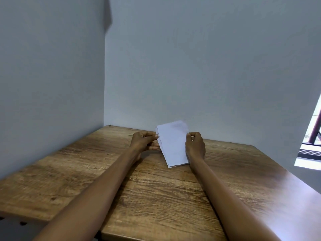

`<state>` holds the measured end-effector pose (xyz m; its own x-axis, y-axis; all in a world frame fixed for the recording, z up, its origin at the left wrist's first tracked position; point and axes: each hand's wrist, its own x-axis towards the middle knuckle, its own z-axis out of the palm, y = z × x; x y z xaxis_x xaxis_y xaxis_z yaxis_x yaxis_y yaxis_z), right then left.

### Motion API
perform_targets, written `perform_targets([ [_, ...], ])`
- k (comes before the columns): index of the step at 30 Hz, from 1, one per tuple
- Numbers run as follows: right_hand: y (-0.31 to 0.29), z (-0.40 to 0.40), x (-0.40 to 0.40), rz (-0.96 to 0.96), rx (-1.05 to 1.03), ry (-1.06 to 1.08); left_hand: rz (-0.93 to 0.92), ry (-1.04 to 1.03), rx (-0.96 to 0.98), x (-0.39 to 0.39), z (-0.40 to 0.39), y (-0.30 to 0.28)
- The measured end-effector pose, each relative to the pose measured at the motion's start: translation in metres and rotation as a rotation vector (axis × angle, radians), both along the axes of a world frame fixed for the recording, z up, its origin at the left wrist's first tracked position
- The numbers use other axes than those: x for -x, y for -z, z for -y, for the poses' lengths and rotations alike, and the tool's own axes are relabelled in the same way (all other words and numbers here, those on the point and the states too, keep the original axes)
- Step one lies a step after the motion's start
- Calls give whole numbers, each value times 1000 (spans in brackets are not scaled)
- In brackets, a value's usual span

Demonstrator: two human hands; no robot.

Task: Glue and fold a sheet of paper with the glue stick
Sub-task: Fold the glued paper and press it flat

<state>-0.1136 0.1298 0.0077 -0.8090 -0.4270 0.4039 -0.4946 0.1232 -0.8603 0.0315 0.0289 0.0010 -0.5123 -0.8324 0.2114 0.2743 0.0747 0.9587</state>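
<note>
A white sheet of paper (pixel 173 143), folded into a narrow rectangle, is held tilted above the far part of the wooden table (pixel 156 197). My left hand (pixel 144 141) pinches its left edge between thumb and fingers. My right hand (pixel 195 145) grips its right edge with curled fingers. The paper's far end rises toward the wall and its near end sits close to the tabletop. No glue stick is in view.
Grey walls (pixel 208 66) meet in a corner behind the table's far left. A window frame (pixel 311 145) shows at the right edge. A second wooden surface (pixel 43 180) adjoins the table on the left, with a dark gap at the lower left.
</note>
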Motion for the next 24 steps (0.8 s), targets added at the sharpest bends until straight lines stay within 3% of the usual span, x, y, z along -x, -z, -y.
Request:
perform_targets([
  [24,2,2,-3,-63,-41,11,-9,66,-23,1,1,0],
])
